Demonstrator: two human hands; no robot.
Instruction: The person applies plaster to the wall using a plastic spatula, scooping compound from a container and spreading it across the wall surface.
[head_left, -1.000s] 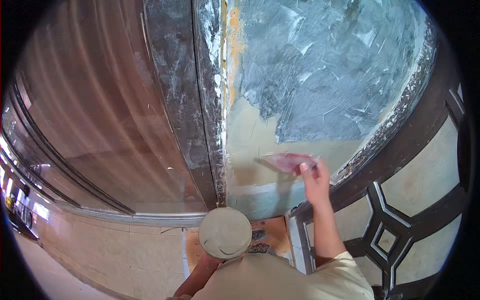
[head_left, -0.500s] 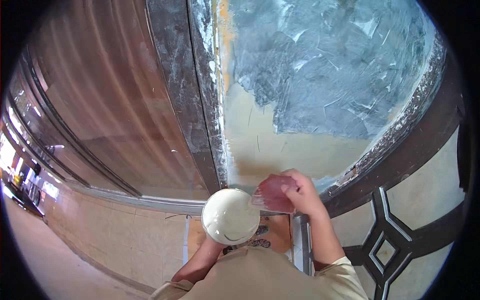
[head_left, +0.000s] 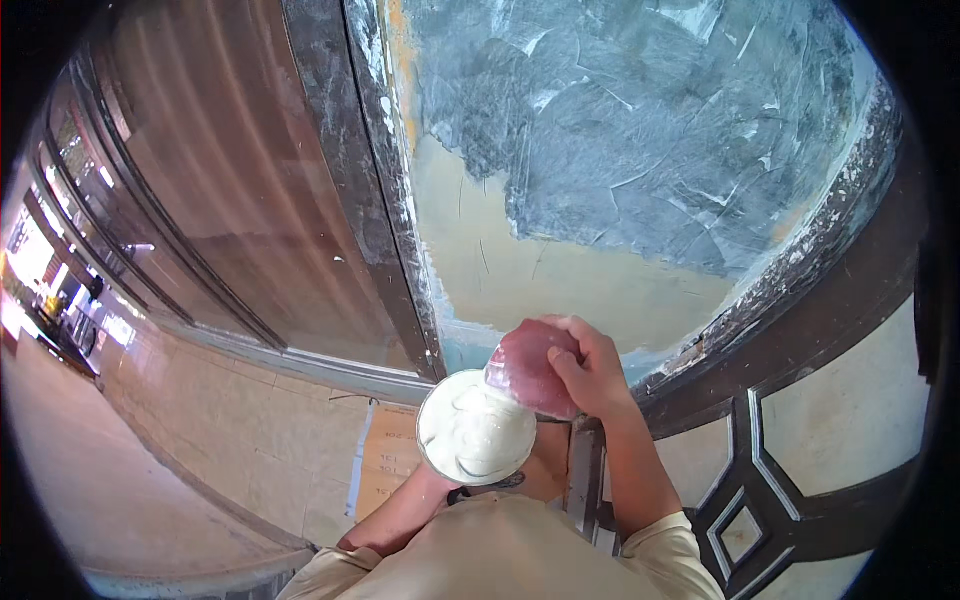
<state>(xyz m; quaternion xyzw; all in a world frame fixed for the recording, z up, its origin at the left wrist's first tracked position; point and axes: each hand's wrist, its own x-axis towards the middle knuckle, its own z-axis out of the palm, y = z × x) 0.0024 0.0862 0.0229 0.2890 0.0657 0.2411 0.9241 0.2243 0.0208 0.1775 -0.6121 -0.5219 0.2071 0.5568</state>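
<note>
Reddish flat spreader point(head_left: 528, 368), pinched in the right hand point(head_left: 592, 378), overhangs white paste point(head_left: 488, 432) in a round pale bowl point(head_left: 424, 450); the left hand point(head_left: 434, 482) supports it, finger closure hidden.

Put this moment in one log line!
Right hand: grips red spreader at bowl | Left hand: holds bowl from below | Bowl: white paste | Panel: blue-grey above, beige below

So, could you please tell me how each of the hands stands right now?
Left hand: supporting the round container; open or closed cannot be told.
Right hand: closed, holding the reddish scraper.
</note>
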